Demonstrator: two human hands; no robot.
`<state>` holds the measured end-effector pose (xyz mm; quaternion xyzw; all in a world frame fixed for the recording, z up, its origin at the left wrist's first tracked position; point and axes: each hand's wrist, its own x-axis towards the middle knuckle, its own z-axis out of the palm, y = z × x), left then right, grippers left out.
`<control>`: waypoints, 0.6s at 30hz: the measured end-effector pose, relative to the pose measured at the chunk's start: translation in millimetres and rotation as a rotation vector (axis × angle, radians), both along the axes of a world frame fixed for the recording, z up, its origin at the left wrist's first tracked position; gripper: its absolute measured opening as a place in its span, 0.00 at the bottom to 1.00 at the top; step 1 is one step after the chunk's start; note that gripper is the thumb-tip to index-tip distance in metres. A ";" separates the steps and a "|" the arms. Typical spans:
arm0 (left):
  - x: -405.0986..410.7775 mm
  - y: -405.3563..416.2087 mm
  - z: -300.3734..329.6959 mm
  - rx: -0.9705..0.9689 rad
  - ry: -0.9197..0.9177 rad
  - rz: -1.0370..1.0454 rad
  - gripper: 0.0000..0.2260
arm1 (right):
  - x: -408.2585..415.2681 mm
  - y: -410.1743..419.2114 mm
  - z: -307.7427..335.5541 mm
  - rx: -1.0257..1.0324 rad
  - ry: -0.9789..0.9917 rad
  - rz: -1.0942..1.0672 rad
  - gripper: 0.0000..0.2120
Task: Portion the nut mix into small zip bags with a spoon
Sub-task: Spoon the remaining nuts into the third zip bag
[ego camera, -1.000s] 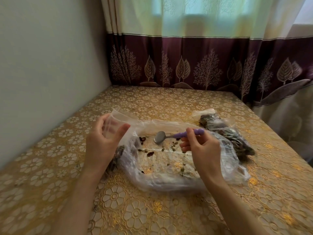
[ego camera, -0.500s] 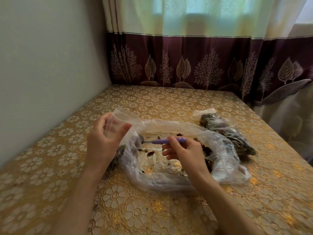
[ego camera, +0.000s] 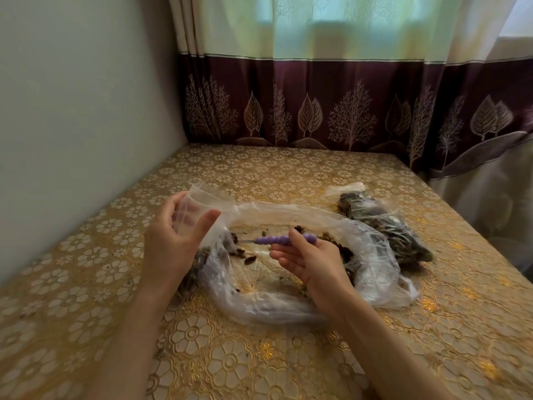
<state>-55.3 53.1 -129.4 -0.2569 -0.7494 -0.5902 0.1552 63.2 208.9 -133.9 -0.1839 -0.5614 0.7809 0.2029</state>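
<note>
Left hand (ego camera: 173, 241) raised over counter (ego camera: 288, 356) covered in gold floral-patterned cloth, grip curled round the open mouth of a small clear zip bag (ego camera: 199, 206), thumb on the near side, fingers on the far side, mouth held wide and tilted toward the right. Lower part of that bag dark with nut mix, resting against the counter beside the left wrist. Right hand (ego camera: 314, 261) inside the rolled-down opening of a large clear crumpled plastic bag (ego camera: 375, 261), grip pinching the purple beaded plastic handle of a metal spoon (ego camera: 285, 240) between thumb and fingertips, remaining fingers loosely extended. Spoon lying nearly level, bowl end pointing left toward the small bag, bowl itself hidden behind plastic folds. Loose brown and green nut mix (ego camera: 340, 249) scattered over the large bag's floor, thickest behind the right hand. Filled, closed zip bag of nut mix (ego camera: 383, 223) lying on the counter just beyond the large bag, to the right. Maroon-and-cream curtain with tree and leaf print (ego camera: 317, 111) hanging behind the counter's far edge.
</note>
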 end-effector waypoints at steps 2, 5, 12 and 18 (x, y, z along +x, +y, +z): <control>0.0 -0.4 -0.3 0.002 -0.003 -0.001 0.32 | 1.5 2.6 0.4 0.002 0.011 -0.028 0.22; -0.3 -0.5 -0.2 -0.022 0.008 0.006 0.31 | 4.8 8.3 1.4 0.027 0.005 -0.084 0.23; 1.7 1.7 1.0 -0.101 -0.010 -0.050 0.32 | 13.5 18.5 11.7 0.062 0.125 -0.265 0.16; 2.3 6.5 -0.1 -0.186 0.017 -0.058 0.34 | 19.5 15.9 23.6 0.136 0.311 -0.335 0.12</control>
